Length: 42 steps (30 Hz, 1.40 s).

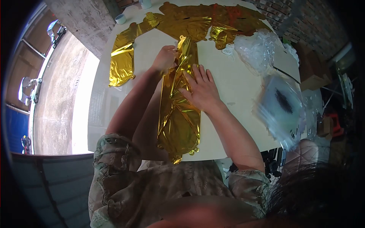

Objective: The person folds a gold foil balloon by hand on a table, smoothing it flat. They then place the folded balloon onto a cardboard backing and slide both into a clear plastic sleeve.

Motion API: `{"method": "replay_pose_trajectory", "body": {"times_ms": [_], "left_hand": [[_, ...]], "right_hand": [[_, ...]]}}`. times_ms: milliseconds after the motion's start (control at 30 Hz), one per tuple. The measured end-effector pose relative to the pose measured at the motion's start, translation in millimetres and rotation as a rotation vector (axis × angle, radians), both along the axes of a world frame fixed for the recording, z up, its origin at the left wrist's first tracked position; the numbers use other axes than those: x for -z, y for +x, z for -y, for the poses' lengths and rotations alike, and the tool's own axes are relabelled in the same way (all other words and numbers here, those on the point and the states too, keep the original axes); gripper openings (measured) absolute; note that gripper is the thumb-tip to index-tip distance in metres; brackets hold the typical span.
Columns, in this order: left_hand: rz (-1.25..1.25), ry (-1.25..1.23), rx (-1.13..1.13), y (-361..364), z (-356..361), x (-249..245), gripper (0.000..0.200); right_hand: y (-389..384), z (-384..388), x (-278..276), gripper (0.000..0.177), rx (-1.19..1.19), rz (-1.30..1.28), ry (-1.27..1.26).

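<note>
A flat, uninflated gold foil balloon (178, 129) lies lengthwise in front of me, wrinkled, with small tabs along its ends. My left hand (165, 59) is closed at its upper left edge, the fingers curled on the foil and partly hidden. Flat on the balloon's right side rests my right hand (203, 89), fingers spread and pressing on the shiny surface. Beyond both hands, more flat gold foil balloons (186, 22) are spread across the far part of the table, and one piece (122, 62) reaches down on the left.
The pale table (232, 114) carries a crumpled clear plastic bag (256, 51) and a stack of clear plastic sleeves (281, 106) on the right. A small white cup (120, 19) stands at the far left edge. A cardboard box (311, 68) is beyond the table's right side.
</note>
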<state>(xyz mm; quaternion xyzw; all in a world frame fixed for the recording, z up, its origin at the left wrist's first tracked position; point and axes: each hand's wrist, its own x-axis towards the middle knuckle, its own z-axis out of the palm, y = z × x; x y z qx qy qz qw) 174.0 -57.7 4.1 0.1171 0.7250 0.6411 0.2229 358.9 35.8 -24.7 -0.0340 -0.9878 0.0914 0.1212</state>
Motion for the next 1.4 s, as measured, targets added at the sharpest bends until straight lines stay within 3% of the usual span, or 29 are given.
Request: {"method": "replay_pose_trajectory", "body": {"times_ms": [67,133,267,333,433,467,533,667,733,867,933,1067,1133,1167,1233,1267,1333,1400], "left_hand": [[-0.04,0.008,-0.033,3,-3,-3,0.03],[-0.105,-0.029,0.146,1,-3,-2,0.029],[-0.206,-0.106,0.161,-1,-9,7,0.029],[-0.74,-0.409,0.082,0,-12,7,0.033],[-0.791,-0.365,-0.027,6,-13,3,0.046],[-0.791,-0.366,-0.026,6,-15,-1,0.046],[-0.56,-0.442,-0.021,7,-18,-13,0.055],[-0.455,-0.485,0.029,21,-20,-40,0.061],[-0.446,-0.549,0.122,28,-22,-51,0.051],[-0.54,-0.4,0.11,-16,-18,-13,0.049],[-0.158,-0.224,0.125,-28,-13,-11,0.043],[-0.171,-0.343,0.114,-43,-14,-7,0.031],[-0.73,-0.543,-0.004,-30,-6,-8,0.026],[-0.731,-0.539,-0.005,-24,-5,-11,0.026],[-1.24,-0.427,-0.117,-12,-4,-18,0.031],[-1.24,-0.421,-0.118,-12,4,-16,0.031],[-1.644,-0.203,0.563,-11,27,-11,0.038],[-1.59,-0.255,0.656,5,39,-6,0.041]], "right_hand": [[1,0,-2,0.069,-0.003,0.008,-0.003],[0,0,-2,0.069,0.002,0.011,0.0],[0,1,-2,0.068,0.006,0.007,0.004],[0,0,-2,0.068,0.009,0.012,0.002],[0,0,-1,0.067,0.011,0.021,0.01],[0,0,0,0.067,0.012,0.025,0.018],[0,1,-3,0.067,0.013,0.033,0.015],[-1,1,-3,0.067,0.01,0.042,0.001],[-1,1,-5,0.067,0.01,0.054,0.001],[1,1,-8,0.068,0.004,0.067,-0.011],[0,1,-6,0.068,0.0,0.063,-0.007],[0,0,-1,0.069,-0.015,0.012,-0.029],[0,0,-4,0.069,-0.013,0.029,-0.028],[0,0,-5,0.069,-0.015,0.048,-0.03],[0,1,-3,0.069,-0.019,0.029,-0.022],[0,0,-2,0.069,-0.019,0.014,-0.024],[1,0,-4,0.07,-0.017,0.023,-0.021],[1,0,-3,0.07,-0.017,0.035,-0.022]]}}
